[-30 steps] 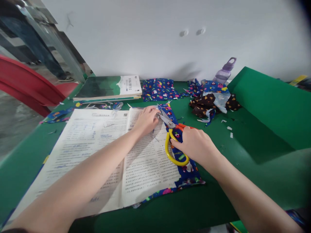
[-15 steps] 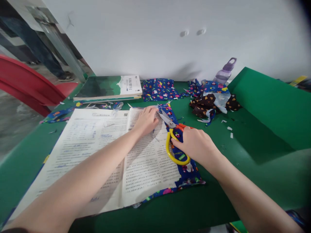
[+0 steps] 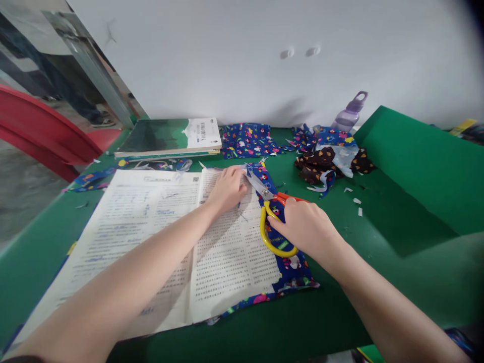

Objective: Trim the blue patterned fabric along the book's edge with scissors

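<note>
An open book [image 3: 227,272] lies on the green table, its pages printed with text. Patterned blue cover material [image 3: 295,275] sticks out past its right and lower edges. My left hand [image 3: 228,187] holds down the top of the right-hand page, fingers bent at the upper edge; the fingertips are partly hidden. In my right hand [image 3: 308,224] are scissors [image 3: 267,194] with one red and one yellow handle. Their slightly parted blades point up and left over the blue strip, with the tips close to my left fingers. Whether material lies between the blades is hard to see.
Stacked books [image 3: 166,136] stand at the back left beside a blue patterned piece [image 3: 247,140]. Crumpled brown scraps [image 3: 315,164] and a purple bottle [image 3: 347,117] are at the back right, near a green panel [image 3: 419,166]. A red chair [image 3: 41,126] is at left, with a person's legs [image 3: 56,75] behind.
My right hand and the scissors have shifted very slightly to the right. My left hand and the book stay in place. The person in the background has moved a little.
</note>
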`<state>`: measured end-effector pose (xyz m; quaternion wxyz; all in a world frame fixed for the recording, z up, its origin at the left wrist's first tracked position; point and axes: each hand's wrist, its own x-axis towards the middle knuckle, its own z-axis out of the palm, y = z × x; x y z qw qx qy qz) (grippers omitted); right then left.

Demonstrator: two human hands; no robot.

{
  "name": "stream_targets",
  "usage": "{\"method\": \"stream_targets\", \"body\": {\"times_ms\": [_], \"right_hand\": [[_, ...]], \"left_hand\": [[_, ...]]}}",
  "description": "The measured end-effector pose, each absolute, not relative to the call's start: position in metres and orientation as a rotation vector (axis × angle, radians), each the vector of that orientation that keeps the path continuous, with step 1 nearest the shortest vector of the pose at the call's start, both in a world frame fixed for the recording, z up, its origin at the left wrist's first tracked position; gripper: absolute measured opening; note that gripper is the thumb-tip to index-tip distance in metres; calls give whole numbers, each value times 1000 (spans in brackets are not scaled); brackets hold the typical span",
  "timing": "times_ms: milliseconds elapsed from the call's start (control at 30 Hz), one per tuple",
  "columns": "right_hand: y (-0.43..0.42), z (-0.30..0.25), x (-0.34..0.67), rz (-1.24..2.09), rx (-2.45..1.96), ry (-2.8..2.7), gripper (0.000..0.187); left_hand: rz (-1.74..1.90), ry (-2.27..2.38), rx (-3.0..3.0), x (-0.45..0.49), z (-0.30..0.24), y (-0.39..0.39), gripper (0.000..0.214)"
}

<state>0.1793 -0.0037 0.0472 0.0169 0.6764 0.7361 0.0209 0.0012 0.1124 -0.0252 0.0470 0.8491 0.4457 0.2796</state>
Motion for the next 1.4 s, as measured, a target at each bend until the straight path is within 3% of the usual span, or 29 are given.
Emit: {"method": "stream_targets", "body": {"times_ms": [767,1400], "right_hand": [[-9,55,177,156,2068,2270,37],[-8,53,179,196,2030,2263,33]], "left_hand": [[857,1367,2583,1,-27,113,35],[868,1365,2566,1,-25,112,23]]}}
